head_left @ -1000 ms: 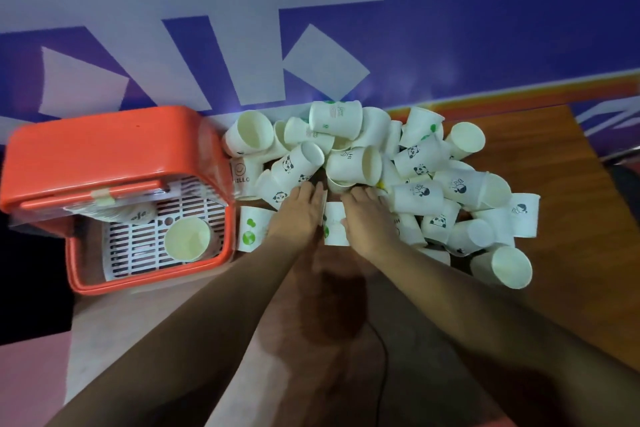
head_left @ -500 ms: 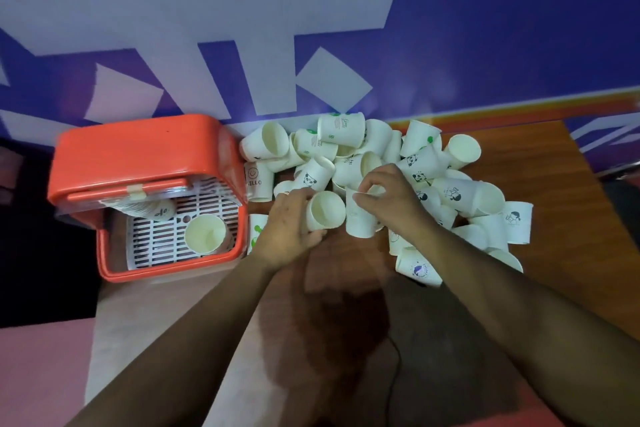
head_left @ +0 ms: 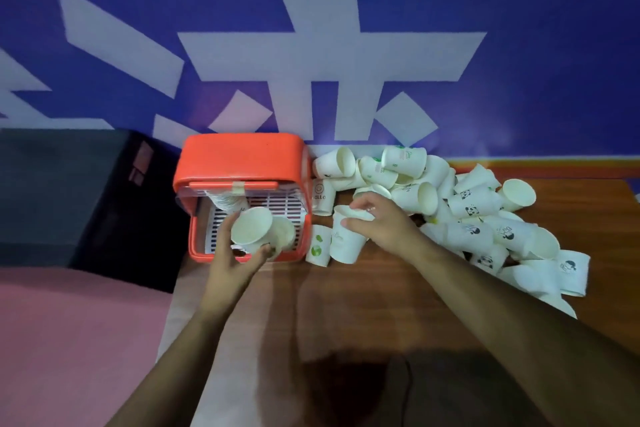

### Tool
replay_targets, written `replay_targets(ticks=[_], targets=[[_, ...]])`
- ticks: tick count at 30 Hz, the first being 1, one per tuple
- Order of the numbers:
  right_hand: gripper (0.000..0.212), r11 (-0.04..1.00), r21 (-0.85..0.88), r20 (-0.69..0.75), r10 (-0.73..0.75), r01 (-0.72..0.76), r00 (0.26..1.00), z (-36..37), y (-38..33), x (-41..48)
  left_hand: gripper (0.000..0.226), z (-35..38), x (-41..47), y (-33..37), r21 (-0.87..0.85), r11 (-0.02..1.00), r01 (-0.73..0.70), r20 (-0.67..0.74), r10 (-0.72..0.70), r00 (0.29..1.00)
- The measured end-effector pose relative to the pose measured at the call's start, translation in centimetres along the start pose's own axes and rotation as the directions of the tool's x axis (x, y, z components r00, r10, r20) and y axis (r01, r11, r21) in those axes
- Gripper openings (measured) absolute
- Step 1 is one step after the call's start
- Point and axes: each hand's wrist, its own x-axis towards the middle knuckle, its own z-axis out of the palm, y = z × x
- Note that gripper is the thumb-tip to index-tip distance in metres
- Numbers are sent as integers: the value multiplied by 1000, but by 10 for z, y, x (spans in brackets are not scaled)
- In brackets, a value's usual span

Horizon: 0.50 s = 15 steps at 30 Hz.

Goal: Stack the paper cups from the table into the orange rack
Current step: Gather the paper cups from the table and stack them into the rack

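The orange rack stands on the table's left end, its open front showing a white slotted floor. My left hand holds a white paper cup over the rack's opening, just above another cup standing inside. A stack of cups lies at the rack's back left. My right hand grips the rim of an upright cup just right of the rack. A heap of several white paper cups covers the table to the right.
The brown wooden table runs along a blue wall with white shapes. A dark box stands left of the rack. A pink surface lies at the lower left. A green-printed cup stands beside the rack.
My left hand has carried its cup left from the heap to over the rack. My right hand moved left with its cup to beside the rack. The camera view tilted up.
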Motion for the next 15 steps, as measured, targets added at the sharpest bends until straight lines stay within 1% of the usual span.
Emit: replay_targets(ticks=[2, 4, 8, 10, 13, 14, 15], targets=[[44, 999, -32, -20, -39, 39, 999, 13, -8, 1, 75, -6, 9, 0, -7, 1000, -27, 8, 27, 1000], [54, 999, -36, -41, -36, 34, 999, 22, -15, 1, 71, -4, 19, -2, -15, 999, -48, 39, 48, 998], [62, 999, -31, -72, -14, 12, 997, 32, -16, 1, 66, 7, 41, -17, 28, 998, -59, 127, 55, 990], [63, 1000, -29, -80, 6, -9, 997, 33, -14, 2, 66, 12, 48, -28, 104, 993, -58, 183, 39, 982], [69, 999, -44, -95, 10, -14, 995, 35, -11, 2, 69, 18, 55, -45, 312, 944, -104, 219, 35, 975], [72, 998, -61, -105, 10, -16, 994, 37, -10, 2, 73, 19, 58, -51, 352, 930, -105, 235, 21, 972], [75, 996, -85, -114, 13, -22, 993, 39, -10, 3, 76, 19, 60, -55, 363, 929, -76, 252, -19, 968]])
